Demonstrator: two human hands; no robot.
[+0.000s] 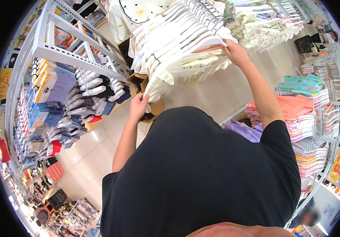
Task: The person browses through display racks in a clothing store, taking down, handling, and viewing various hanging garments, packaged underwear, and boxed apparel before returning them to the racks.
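A pale cream shirt (158, 81) hangs at the near end of a packed row of similar light garments (174, 35) on white hangers. My left hand (139, 106) pinches the fabric at its lower left end, drawing it out toward me. At the other end, my right hand (235, 52) is closed at the shirt's upper right edge, beside the tip of a white hanger (211, 40). Whether those fingers grip only cloth or the hanger tip too is hard to see. Folds of pale yellow cloth (201, 65) show between my hands, beneath the shirt.
On the left stands a white metal rack (45, 51) hung with packaged socks (95, 83). Stacks of folded or hung clothes (300, 106) line the right side. Cardboard boxes (154, 108) sit under the garment row. Tiled floor (87, 158) runs between the displays. Another person (308, 215) is at lower right.
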